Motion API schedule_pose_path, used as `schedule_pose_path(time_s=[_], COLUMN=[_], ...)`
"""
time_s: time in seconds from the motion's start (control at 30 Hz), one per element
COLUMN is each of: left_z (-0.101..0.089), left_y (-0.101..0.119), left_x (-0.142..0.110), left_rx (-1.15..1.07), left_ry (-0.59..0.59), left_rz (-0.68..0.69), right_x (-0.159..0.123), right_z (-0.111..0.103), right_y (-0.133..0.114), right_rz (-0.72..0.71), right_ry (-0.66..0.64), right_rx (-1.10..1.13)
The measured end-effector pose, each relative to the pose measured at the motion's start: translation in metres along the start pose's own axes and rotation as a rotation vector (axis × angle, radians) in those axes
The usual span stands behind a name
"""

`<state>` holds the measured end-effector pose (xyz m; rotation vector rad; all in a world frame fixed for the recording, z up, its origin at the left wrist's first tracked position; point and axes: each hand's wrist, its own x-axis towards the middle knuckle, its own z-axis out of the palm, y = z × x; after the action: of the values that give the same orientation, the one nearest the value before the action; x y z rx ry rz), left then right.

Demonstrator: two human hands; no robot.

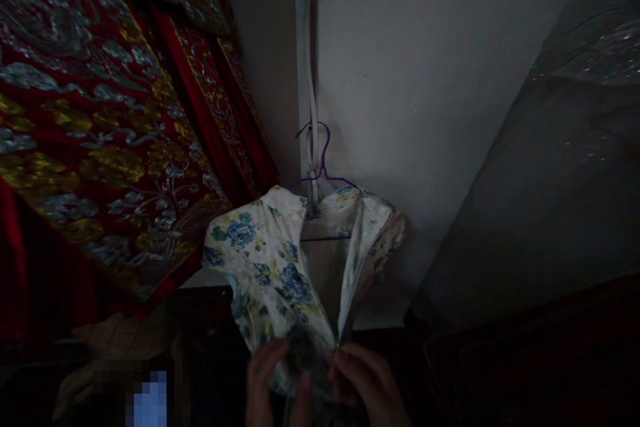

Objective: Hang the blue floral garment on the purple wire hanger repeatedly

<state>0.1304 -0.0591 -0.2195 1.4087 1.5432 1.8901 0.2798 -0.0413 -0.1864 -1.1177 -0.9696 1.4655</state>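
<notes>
A white sleeveless garment (280, 260) with blue and yellow flowers hangs on a purple wire hanger (324, 172). Its zipped opening gapes in a V that narrows to a point near my right hand (367, 377). There the thumb and finger are pinched together at the zipper (338, 344); the pull itself is too dark to make out. My left hand (275, 377) is at the garment's lower left, blurred, with thumb and fingers apart over the cloth. The lower part of the garment is lost in shadow.
Red cloth (115, 167) with gold and silver embroidery drapes down the left. A white cord (311, 73) runs down the pale wall (400, 80) to the hanger. Clear plastic sheeting (595, 113) covers the right side. A pixelated patch (150, 400) lies at the lower left.
</notes>
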Motion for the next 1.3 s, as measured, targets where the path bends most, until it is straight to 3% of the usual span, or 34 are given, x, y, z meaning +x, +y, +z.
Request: schedule_pose_path(time_s=[0.07, 0.13, 0.27, 0.4, 0.6, 0.7, 0.8, 0.9, 1.03, 1.13, 1.23, 1.3], left_z=[0.017, 0.026, 0.026, 0.030, 0.048, 0.049, 0.045, 0.039, 0.040, 0.045, 0.045, 0.037], left_y=[0.007, 0.012, 0.012, 0.006, -0.010, -0.014, -0.004, 0.025, 0.082, 0.120, 0.143, 0.147], left_x=[-0.002, 0.003, 0.016, 0.011, -0.009, -0.008, 0.008, 0.043, 0.108, 0.146, 0.162, 0.171], left_rx=[-0.067, -0.119, -0.156, -0.199, -0.101, -0.076, -0.053, -0.052, -0.113, -0.024, 0.059, 0.063], left_ry=[-0.260, -0.439, -0.593, -0.508, -0.456, -0.477, -0.583, -0.621, -0.355, -0.424, -0.384, -0.214], left_rz=[0.029, 0.021, 0.085, 0.022, -0.061, -0.056, -0.045, 0.014, 0.371, 0.623, 0.766, 0.752], right_x=[-0.003, -0.005, -0.006, 0.006, 0.048, 0.059, 0.056, 0.046, 0.033, 0.034, 0.049, 0.062], right_z=[0.000, -0.001, 0.001, 0.012, 0.031, 0.039, 0.044, 0.046, 0.045, 0.043, 0.039, 0.035], right_y=[0.002, 0.003, -0.008, -0.041, -0.143, -0.173, -0.165, -0.143, -0.142, -0.155, -0.152, -0.134], right_rz=[0.012, 0.033, 0.097, 0.050, -0.248, -0.359, -0.397, -0.396, -0.425, -0.499, -0.527, -0.475], right_ry=[0.049, 0.087, 0.041, 0.064, 0.105, 0.105, 0.089, 0.041, -0.023, -0.046, 0.015, 0.058], right_rx=[-0.029, -0.018, 0.031, 0.080, 0.132, 0.176, 0.172, 0.117, 0.007, -0.077, -0.136, -0.172])
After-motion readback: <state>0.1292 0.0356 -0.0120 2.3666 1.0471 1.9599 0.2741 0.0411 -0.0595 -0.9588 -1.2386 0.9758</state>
